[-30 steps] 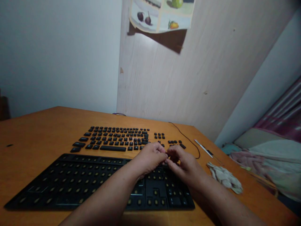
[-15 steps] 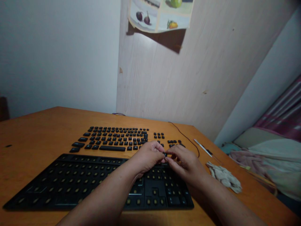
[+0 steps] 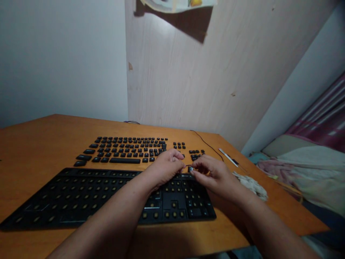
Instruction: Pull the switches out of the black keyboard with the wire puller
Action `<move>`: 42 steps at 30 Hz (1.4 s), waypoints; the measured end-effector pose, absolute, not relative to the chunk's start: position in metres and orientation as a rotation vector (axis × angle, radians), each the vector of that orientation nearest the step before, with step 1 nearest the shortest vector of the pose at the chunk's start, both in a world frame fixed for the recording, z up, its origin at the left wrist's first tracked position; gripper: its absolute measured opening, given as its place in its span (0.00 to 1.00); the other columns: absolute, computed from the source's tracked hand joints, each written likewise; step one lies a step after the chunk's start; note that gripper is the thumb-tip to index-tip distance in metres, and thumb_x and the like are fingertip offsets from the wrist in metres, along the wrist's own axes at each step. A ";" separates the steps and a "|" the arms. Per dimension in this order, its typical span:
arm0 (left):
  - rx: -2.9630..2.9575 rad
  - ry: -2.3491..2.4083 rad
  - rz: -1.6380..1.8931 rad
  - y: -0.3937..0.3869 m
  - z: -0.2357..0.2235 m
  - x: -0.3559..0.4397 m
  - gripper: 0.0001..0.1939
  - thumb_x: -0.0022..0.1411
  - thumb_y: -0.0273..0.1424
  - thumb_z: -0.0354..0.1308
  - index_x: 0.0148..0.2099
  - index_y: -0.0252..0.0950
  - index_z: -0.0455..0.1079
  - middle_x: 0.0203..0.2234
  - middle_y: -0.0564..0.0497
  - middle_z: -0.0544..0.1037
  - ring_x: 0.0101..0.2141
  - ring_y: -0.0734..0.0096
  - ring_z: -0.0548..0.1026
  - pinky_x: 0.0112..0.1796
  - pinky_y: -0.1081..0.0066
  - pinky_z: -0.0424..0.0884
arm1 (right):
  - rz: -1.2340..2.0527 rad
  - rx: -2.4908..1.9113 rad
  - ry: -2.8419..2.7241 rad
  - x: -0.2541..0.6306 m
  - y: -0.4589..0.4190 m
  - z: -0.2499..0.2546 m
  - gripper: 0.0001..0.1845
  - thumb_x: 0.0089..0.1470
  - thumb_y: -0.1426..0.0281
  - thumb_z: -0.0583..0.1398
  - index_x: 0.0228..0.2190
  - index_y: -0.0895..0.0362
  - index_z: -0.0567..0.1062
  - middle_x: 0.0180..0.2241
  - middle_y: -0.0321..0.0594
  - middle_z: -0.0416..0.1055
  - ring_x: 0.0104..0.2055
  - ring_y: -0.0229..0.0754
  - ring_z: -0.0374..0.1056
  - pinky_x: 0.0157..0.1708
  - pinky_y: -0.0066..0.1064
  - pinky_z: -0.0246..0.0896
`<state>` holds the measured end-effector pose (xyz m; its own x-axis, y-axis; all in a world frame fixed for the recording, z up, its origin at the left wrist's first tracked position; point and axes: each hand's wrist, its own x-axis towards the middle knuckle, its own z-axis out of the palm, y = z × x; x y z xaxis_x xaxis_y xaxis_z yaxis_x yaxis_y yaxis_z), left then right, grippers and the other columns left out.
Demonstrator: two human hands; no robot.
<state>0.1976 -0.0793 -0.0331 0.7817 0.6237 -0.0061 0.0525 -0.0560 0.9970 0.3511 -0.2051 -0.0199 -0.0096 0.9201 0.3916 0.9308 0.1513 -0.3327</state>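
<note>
A black keyboard base (image 3: 67,221) stretches across the front of the desk, its key sockets bare and showing pale centres. My right hand (image 3: 212,173) pinches a small black keycap (image 3: 190,169) between thumb and fingertips, just above the base's far right edge. Beside it, my left hand (image 3: 169,164) hovers over or rests on the base's back edge; thumb and index tips are slightly apart with nothing visible between them, and its other fingers are partly hidden. Behind the base, loose keycaps (image 3: 130,150) lie in keyboard order, with a long space bar (image 3: 125,160) in front.
A dark cable (image 3: 207,143) runs along the back right of the wooden desk (image 3: 40,144). To the right lie a white strip (image 3: 228,157) and a crumpled pale cloth (image 3: 252,187). A bed with bedding (image 3: 302,169) stands beyond the right edge.
My left fingers have come away from the keycap, which is now in my right hand alone. My right hand has moved slightly apart from the left. The view has tilted downward.
</note>
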 end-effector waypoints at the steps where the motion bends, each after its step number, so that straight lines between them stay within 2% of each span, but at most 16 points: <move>1: 1.628 0.575 0.513 -0.078 -0.034 0.198 0.11 0.52 0.25 0.56 0.40 0.35 0.64 0.24 0.55 0.72 0.26 0.74 0.70 0.28 0.75 0.62 | 0.021 -1.766 -1.927 0.350 -0.208 -0.017 0.04 0.55 0.71 0.59 0.34 0.55 0.74 0.31 0.38 0.70 0.33 0.39 0.66 0.32 0.29 0.59; 7: 1.894 0.638 0.518 -0.072 -0.041 0.200 0.08 0.51 0.29 0.58 0.36 0.35 0.68 0.22 0.55 0.69 0.25 0.74 0.66 0.26 0.75 0.58 | 0.235 -1.823 -2.002 0.340 -0.231 -0.003 0.03 0.53 0.71 0.61 0.32 0.54 0.75 0.30 0.36 0.70 0.31 0.37 0.66 0.30 0.27 0.58; 14: 1.965 0.625 0.514 -0.073 -0.044 0.199 0.07 0.52 0.30 0.57 0.35 0.35 0.69 0.23 0.55 0.70 0.26 0.73 0.66 0.25 0.75 0.57 | 0.369 -1.854 -1.932 0.332 -0.251 -0.017 0.03 0.53 0.72 0.62 0.33 0.53 0.76 0.32 0.36 0.71 0.32 0.38 0.66 0.31 0.27 0.59; 30: 1.957 0.634 0.534 -0.076 -0.042 0.199 0.06 0.51 0.27 0.56 0.34 0.35 0.70 0.22 0.55 0.69 0.24 0.74 0.65 0.26 0.74 0.58 | 0.466 -1.873 -1.849 0.328 -0.254 -0.031 0.05 0.51 0.76 0.61 0.30 0.54 0.74 0.31 0.35 0.70 0.33 0.37 0.66 0.31 0.27 0.59; 42: 1.973 0.634 0.526 -0.077 -0.041 0.199 0.08 0.51 0.26 0.55 0.35 0.33 0.70 0.23 0.54 0.70 0.25 0.74 0.66 0.25 0.75 0.58 | 0.594 -1.913 -1.822 0.329 -0.249 -0.029 0.06 0.49 0.78 0.59 0.30 0.55 0.73 0.30 0.34 0.68 0.29 0.36 0.63 0.26 0.25 0.56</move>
